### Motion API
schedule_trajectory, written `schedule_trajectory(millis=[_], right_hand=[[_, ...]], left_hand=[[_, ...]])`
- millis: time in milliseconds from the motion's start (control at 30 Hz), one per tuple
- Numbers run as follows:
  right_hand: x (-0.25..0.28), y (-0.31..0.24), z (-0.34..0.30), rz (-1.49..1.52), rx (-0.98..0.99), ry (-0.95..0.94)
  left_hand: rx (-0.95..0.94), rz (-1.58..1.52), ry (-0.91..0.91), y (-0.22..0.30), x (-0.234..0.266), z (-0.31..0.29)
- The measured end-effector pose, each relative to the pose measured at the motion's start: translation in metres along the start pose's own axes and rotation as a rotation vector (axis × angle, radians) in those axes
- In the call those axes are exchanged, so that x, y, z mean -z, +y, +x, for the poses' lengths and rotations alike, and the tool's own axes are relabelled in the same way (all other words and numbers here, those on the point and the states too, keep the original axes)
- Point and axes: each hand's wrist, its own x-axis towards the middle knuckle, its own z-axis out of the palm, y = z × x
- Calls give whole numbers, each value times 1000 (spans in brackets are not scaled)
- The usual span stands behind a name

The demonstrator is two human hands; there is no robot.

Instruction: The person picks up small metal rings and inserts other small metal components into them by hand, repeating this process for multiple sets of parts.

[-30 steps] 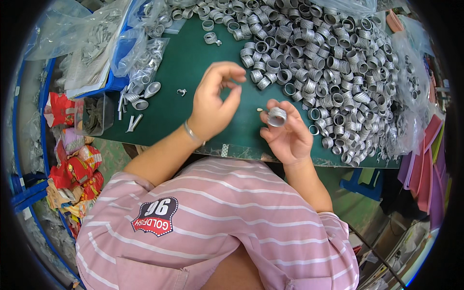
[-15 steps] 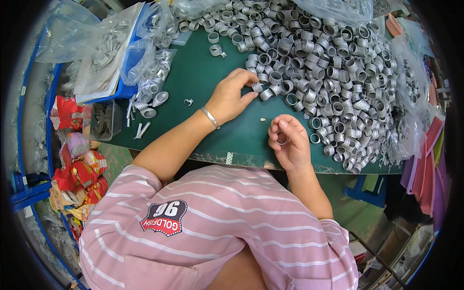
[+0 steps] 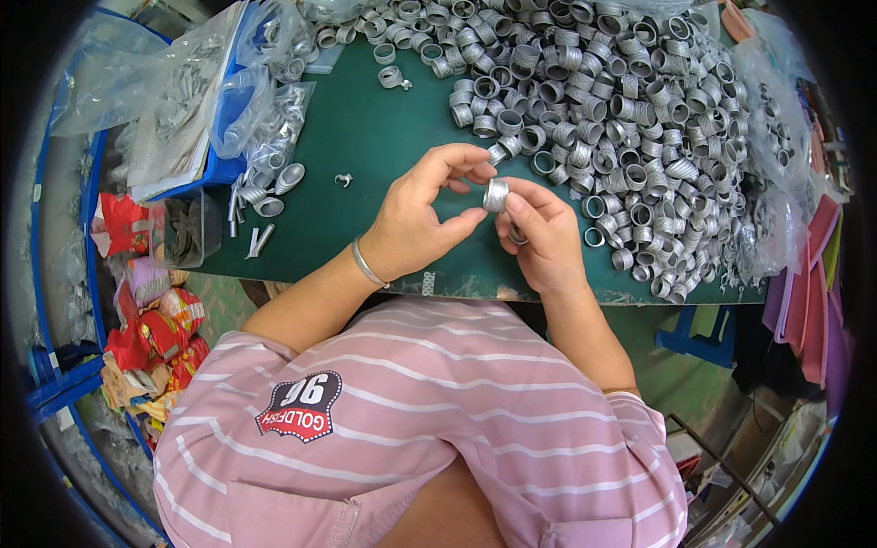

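Note:
A silver-grey metal ring [image 3: 494,195] with a textured outer band is pinched between the thumb and fingers of my right hand [image 3: 546,239], above the front part of the green table. A second metal ring [image 3: 518,237] shows lower down, in the curl of the same hand's fingers. My left hand [image 3: 422,212] is beside the pinched ring, thumb and fingers apart around its left side. The thumb tip is very close to the ring; contact is unclear. Just beyond the fingertips lie loose rings at the edge of a large pile of metal rings [image 3: 594,110].
The green tabletop [image 3: 352,128] carries a ring with a small piece beside it [image 3: 393,79] and a small metal bit [image 3: 343,180]. At left are short metal tubes [image 3: 259,241], a clear plastic box [image 3: 196,228], bagged parts [image 3: 285,128] and a blue tray [image 3: 219,172].
My left hand has come back from the pile toward my right hand. A ring from the pile's edge is now in my right fingers, which have moved up and left to meet it.

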Motion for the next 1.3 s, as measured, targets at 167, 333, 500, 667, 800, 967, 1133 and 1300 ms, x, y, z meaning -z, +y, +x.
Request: schedule_trajectory(millis=[167,333,500,667,800,967,1133,1300], right_hand=[[1,1,-6,-82,88,-44],[-1,3,-6,-205,244,-65],[-11,7,-5,-242,451,42],[3,5,1,40,48,29],[5,9,-2,317,-104,-156],[16,12,0,576,-119,-257],[21,7,-4,720,-63,-360],[33,14,-6,549,62,-237]], left_hand=[[259,-418,60,-5,1,-4],[553,-681,33,0,6,-6],[297,-613,59,-5,-2,-11],[51,-409,47,-3,-4,-12],[-51,-255,31,4,-7,-13],[-51,-211,194,-7,-11,-2],[-78,486,165,-33,-10,26],[-80,467,80,-54,-14,35]])
